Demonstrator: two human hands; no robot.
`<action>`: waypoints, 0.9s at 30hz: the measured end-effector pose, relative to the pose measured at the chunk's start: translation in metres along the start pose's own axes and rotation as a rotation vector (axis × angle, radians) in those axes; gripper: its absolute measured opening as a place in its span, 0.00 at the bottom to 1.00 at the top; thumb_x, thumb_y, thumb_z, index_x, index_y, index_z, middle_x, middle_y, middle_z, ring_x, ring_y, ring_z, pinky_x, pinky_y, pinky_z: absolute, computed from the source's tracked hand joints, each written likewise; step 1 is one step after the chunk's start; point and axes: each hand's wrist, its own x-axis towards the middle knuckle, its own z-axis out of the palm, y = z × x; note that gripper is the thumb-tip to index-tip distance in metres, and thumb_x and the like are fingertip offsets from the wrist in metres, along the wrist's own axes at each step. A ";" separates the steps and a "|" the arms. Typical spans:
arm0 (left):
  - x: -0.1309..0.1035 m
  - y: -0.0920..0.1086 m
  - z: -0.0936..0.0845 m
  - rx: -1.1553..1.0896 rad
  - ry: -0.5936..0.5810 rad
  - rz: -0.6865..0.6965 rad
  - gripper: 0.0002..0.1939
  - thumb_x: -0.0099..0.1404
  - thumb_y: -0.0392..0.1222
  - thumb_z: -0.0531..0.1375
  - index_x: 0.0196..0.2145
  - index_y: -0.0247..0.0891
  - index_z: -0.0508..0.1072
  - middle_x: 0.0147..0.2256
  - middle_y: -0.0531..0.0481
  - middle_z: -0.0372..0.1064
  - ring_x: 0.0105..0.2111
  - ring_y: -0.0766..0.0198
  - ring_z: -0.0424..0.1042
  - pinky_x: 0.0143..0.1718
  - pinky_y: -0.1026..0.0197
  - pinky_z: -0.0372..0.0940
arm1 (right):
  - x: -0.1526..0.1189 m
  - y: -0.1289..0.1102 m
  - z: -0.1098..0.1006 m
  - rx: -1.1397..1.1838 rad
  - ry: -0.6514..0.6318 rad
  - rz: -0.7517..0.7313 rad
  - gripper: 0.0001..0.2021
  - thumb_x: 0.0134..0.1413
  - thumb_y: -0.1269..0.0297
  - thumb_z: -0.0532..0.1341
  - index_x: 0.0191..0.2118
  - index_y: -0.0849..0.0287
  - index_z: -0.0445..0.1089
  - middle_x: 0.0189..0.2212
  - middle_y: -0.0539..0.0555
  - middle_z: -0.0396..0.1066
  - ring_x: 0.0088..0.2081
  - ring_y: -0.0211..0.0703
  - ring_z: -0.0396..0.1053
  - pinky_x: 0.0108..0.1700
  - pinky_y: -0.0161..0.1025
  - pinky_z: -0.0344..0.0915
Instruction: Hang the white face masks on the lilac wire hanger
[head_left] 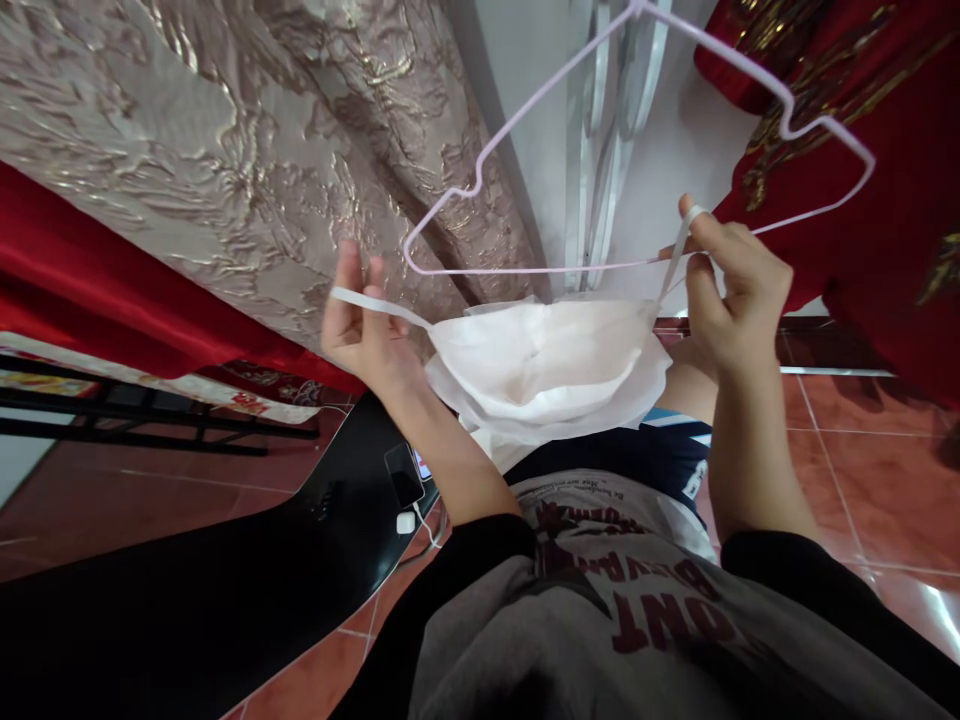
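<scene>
A white, sheer-layered garment (pixel 536 360) with thin straps hangs open over my lap, its two straps stretched apart. My left hand (pixel 367 325) holds up the left strap (pixel 381 304), which runs across its raised fingers. On the other side, the right strap (pixel 679 250) is looped over a finger of my right hand (pixel 735 285), with the thumb bent close to it. Just above the garment hangs a pale pink hanger (pixel 525 270). Its lower bar passes behind the right strap and my right fingers; whether they touch it I cannot tell.
A black glossy bench (pixel 300 560) is at the left, with a phone (pixel 405 474) and a white charger plug (pixel 406 522) at its edge. Beige embossed fabric (pixel 247 150) hangs ahead, red gold-trimmed fabric (pixel 840 220) at the right. A black metal rack (pixel 157 428) stands far left.
</scene>
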 end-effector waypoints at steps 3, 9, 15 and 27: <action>0.016 0.020 0.008 0.044 -0.157 0.000 0.12 0.82 0.26 0.66 0.53 0.41 0.83 0.54 0.64 0.85 0.74 0.54 0.69 0.67 0.55 0.78 | -0.002 0.005 0.000 -0.010 -0.025 0.068 0.21 0.77 0.49 0.57 0.67 0.32 0.77 0.43 0.51 0.83 0.46 0.52 0.82 0.58 0.60 0.79; 0.062 0.018 0.039 0.401 -0.610 0.001 0.10 0.72 0.24 0.74 0.47 0.35 0.88 0.42 0.55 0.87 0.49 0.56 0.84 0.68 0.46 0.77 | -0.005 0.007 0.001 -0.028 -0.016 0.027 0.21 0.76 0.53 0.59 0.67 0.35 0.78 0.47 0.52 0.85 0.48 0.52 0.82 0.59 0.59 0.79; 0.063 0.022 0.065 0.571 -0.700 0.293 0.13 0.67 0.28 0.74 0.27 0.41 0.85 0.27 0.51 0.76 0.31 0.57 0.76 0.51 0.49 0.80 | -0.006 0.003 0.006 -0.087 0.001 0.024 0.20 0.76 0.51 0.59 0.65 0.41 0.80 0.42 0.54 0.84 0.45 0.51 0.81 0.56 0.58 0.80; 0.043 0.006 0.052 0.291 -0.441 -0.001 0.12 0.84 0.32 0.63 0.38 0.39 0.77 0.32 0.54 0.76 0.34 0.64 0.72 0.43 0.63 0.71 | -0.014 0.010 0.013 -0.067 0.003 -0.051 0.24 0.70 0.44 0.68 0.67 0.40 0.79 0.48 0.55 0.85 0.49 0.56 0.81 0.57 0.60 0.79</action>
